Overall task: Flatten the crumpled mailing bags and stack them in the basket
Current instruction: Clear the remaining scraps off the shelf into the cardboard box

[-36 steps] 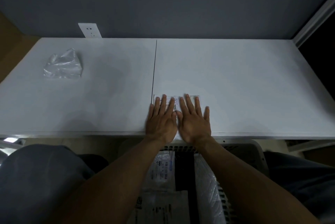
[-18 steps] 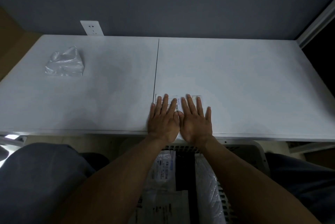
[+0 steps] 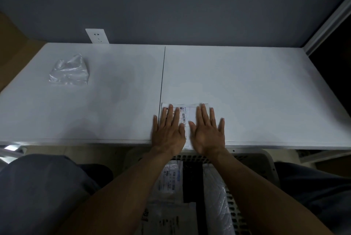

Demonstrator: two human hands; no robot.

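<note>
mailing bag [image 3: 187,113] is being pressed onto desk [image 3: 247,92] under left grip [image 3: 169,132] and right grip [image 3: 207,134] | both are being held flat, fingers spread | crumpled bag [image 3: 69,71]: well left of left grip

Worktop [image 3: 247,86]: white, one thin dark seam down the middle.
Wall [image 3: 171,2]: flat blue-grey.
Socket [image 3: 97,36]: white.
Crumpled bag [image 3: 69,71]: clear, silvery-white sheen.
Flat bag [image 3: 190,110]: white, label with black barcode and print.
Basket [image 3: 265,160]: pale grey, rows of dark slots.
</note>
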